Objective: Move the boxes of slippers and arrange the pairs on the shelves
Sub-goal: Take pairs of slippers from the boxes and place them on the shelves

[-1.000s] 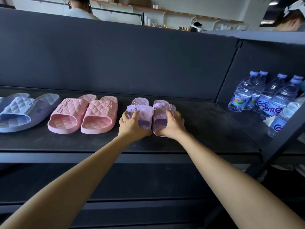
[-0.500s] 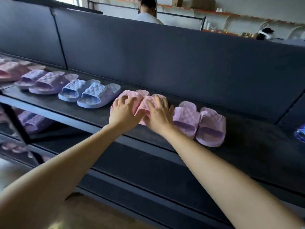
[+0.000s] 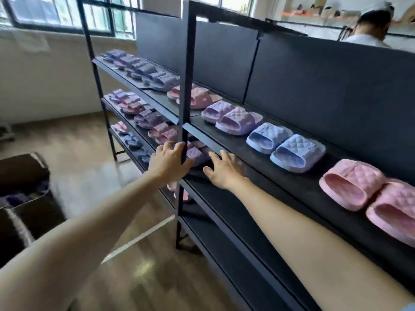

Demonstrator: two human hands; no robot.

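Your left hand (image 3: 169, 161) reaches past the black upright post (image 3: 186, 86) of the shelving, fingers loosely spread and holding nothing, while your right hand (image 3: 224, 169) lies open, palm down, at the front edge of the upper shelf (image 3: 258, 153). On that shelf, three slipper pairs sit side by side toward your right: a lilac pair (image 3: 231, 116), a blue pair (image 3: 285, 145) and a pink pair (image 3: 377, 196); further slippers fill the shelves beyond the post, blurred

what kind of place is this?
Likely a shop floor or stockroom being set up: tiered dark metal shelving lined with slipper pairs such as the blue pair, under large windows.
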